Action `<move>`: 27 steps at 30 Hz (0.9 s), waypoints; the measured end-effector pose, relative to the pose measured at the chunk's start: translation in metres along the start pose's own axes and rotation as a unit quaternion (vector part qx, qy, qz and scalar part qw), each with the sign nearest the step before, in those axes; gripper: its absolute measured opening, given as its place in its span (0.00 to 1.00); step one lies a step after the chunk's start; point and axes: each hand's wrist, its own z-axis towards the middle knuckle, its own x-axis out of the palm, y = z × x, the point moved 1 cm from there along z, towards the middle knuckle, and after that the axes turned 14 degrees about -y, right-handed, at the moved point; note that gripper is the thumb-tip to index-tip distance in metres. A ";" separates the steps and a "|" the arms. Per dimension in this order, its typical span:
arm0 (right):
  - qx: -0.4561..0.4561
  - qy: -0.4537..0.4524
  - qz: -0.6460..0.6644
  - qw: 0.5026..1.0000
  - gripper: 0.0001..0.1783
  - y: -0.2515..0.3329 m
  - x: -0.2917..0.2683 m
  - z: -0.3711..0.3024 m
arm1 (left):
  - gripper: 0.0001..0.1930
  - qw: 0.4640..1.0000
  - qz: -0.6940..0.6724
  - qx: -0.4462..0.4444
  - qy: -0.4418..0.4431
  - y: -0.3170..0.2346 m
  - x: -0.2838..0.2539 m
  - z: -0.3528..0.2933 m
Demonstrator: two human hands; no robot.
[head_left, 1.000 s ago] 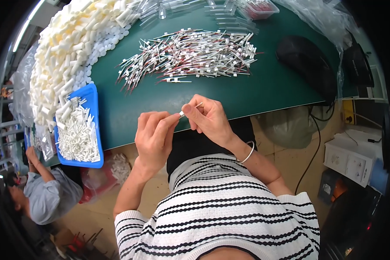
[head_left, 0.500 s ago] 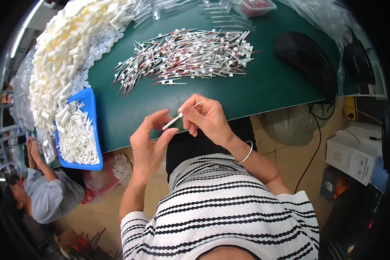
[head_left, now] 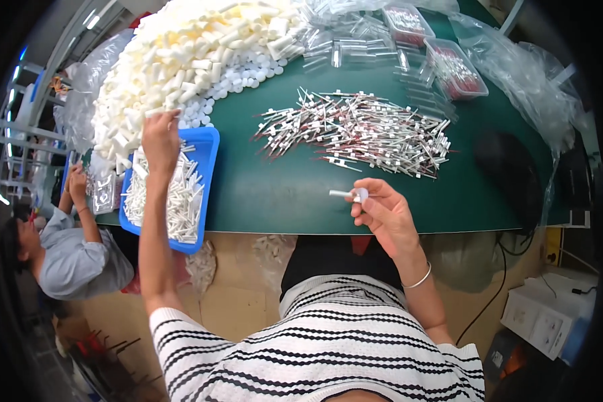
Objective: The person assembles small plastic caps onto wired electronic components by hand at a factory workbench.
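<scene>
My right hand (head_left: 385,214) pinches a thin white stick (head_left: 340,193) above the front of the table. A round whitish disc (head_left: 362,194) sits around the stick at the fingertips. Over at the left, my left hand (head_left: 161,144) reaches across a blue tray (head_left: 211,157) holding many short white tubes (head_left: 184,208). Its fingers are drawn together on a white cylinder (head_left: 155,112) at the near edge of a large heap of white and cream cylinders (head_left: 174,57). Whether that cylinder is lifted off the heap I cannot tell.
Thin sticks with white tabs and red ends form a pile (head_left: 355,130) on the green table (head_left: 268,201). Whitish discs (head_left: 238,77) border the heap. Clear tubes (head_left: 342,50), filled plastic boxes (head_left: 455,70) and a black object (head_left: 506,164) lie farther off. A co-worker (head_left: 80,248) is at left.
My left hand has left the stick and swung far left to the heap. My right hand keeps the stick, now with a disc showing on it. The view has shifted left.
</scene>
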 end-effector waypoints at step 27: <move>-0.038 -0.053 -0.041 0.997 0.11 0.003 -0.019 -0.027 | 0.12 0.888 -0.408 -0.046 0.206 -0.256 -0.039 -0.101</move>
